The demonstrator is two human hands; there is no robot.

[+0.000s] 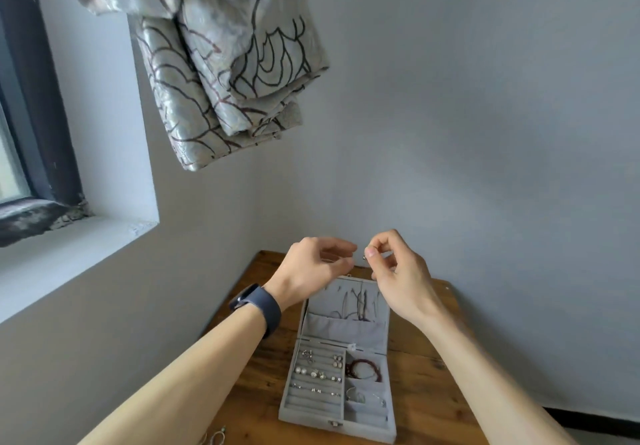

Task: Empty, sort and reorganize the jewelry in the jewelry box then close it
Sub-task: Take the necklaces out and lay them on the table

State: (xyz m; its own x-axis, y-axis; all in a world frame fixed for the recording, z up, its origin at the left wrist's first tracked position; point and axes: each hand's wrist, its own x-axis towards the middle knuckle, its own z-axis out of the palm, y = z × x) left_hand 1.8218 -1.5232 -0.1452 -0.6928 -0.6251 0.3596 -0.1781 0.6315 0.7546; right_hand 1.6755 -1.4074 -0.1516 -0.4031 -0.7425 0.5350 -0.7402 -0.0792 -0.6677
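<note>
Open air above my jewelry box (304, 425); its raised lid (346, 332) blocks the back, the wall (450, 167) close behind (bare wooden table (426, 392) on the right).

right hand (398, 273) pinches clasp (364, 256) | left hand (311, 268) just beside | jewelry box (288, 406) open

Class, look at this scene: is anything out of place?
Yes: a few small jewelry pieces lie loose on the wooden table, near its front edge, left of the open jewelry box and outside any compartment.
</note>
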